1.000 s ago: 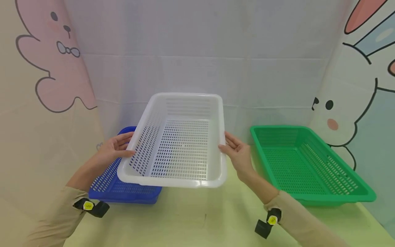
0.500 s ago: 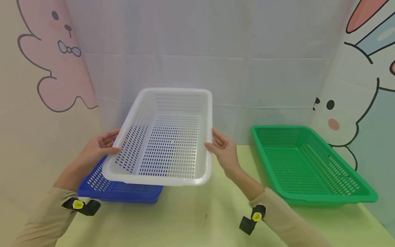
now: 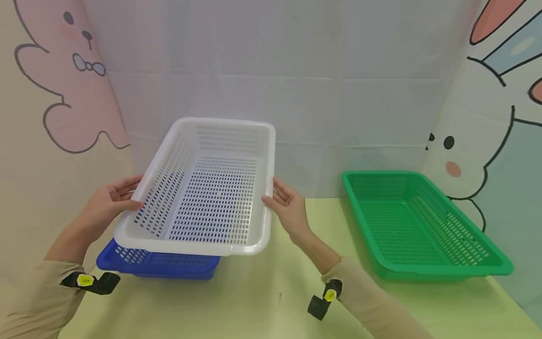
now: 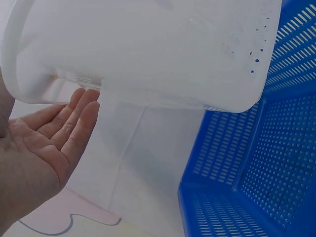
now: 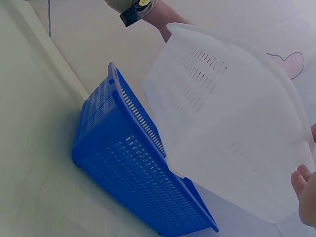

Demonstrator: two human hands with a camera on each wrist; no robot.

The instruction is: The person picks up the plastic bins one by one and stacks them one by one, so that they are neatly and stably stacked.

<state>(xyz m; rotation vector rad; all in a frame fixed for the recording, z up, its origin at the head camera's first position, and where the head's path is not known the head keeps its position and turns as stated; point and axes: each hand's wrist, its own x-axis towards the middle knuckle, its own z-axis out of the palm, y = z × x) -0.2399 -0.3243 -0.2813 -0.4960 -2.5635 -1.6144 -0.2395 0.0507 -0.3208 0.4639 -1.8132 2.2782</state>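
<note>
A white perforated plastic basket point(image 3: 190, 246) hangs tilted in the air, its inside facing me in the head view. My left hand point(image 3: 98, 207) grips its left rim, thumb on top and fingers beneath. On the opposite rim, my right hand point(image 3: 291, 212) holds it the same way. Below and partly hidden by it stands a blue perforated basket point(image 3: 169, 269). The left wrist view looks past the white basket point(image 4: 148, 54) into the blue basket point(image 4: 210, 148). From the right wrist, the white basket's lower edge overlaps the blue basket's rim point(image 5: 123, 106); whether they touch, I cannot tell.
A green perforated basket point(image 3: 444, 273) sits on the right side of the pale green table point(image 3: 254, 306). Behind the table hangs a whitish cloth point(image 3: 313, 108), with cartoon-printed cloths at both sides. Each wrist wears a black strap with a camera.
Both hands have carried the white basket leftward, and it now covers more of the blue basket. The grip is the same. The green basket stays put on the table.
</note>
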